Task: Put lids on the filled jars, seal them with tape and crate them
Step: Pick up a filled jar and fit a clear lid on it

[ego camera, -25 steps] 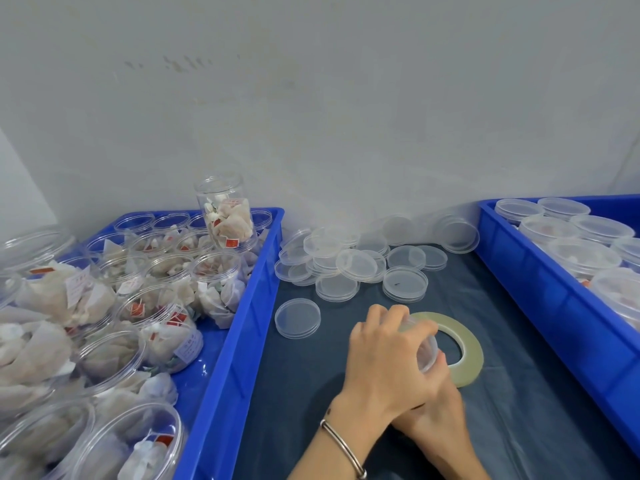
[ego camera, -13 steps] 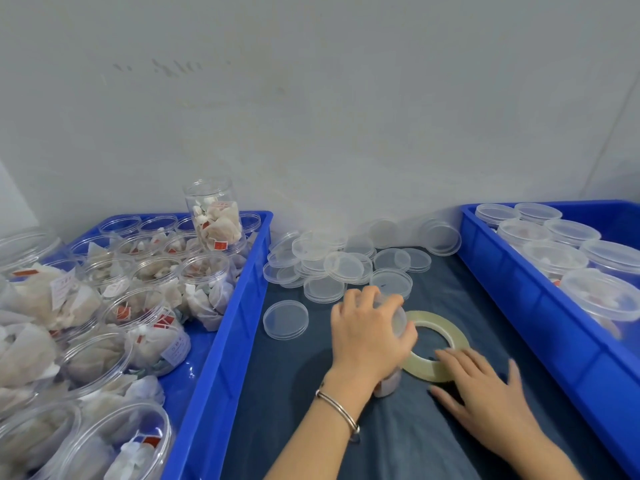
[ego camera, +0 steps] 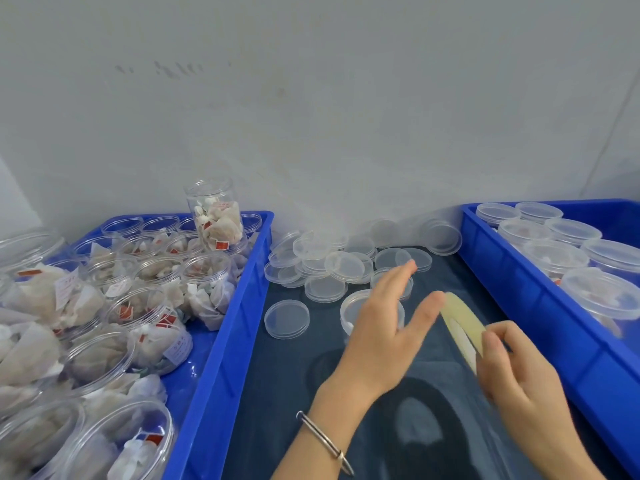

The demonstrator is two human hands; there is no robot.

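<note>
A lidded clear jar (ego camera: pixel 353 311) stands on the dark table, partly hidden behind my left hand (ego camera: pixel 381 327). That hand hovers over it with straight, spread fingers, and its thumb touches the far edge of the tape roll (ego camera: pixel 462 322). The yellowish tape roll is lifted and tilted on edge. My right hand (ego camera: pixel 516 372) pinches its near edge between thumb and fingers. Loose clear lids (ego camera: pixel 341 266) lie in a heap at the back of the table, and a single lid (ego camera: pixel 286 318) lies closer to the left.
A blue crate (ego camera: pixel 221 341) on the left holds several open jars (ego camera: pixel 207 271) filled with tea bags, one standing on top (ego camera: pixel 214 216). A blue crate (ego camera: pixel 540 299) on the right holds several lidded jars (ego camera: pixel 602 296). A grey wall stands behind.
My right hand picked the tape roll up off the table and tilted it on edge. My left hand let go of the jar's lid and opened, lifting toward the roll.
</note>
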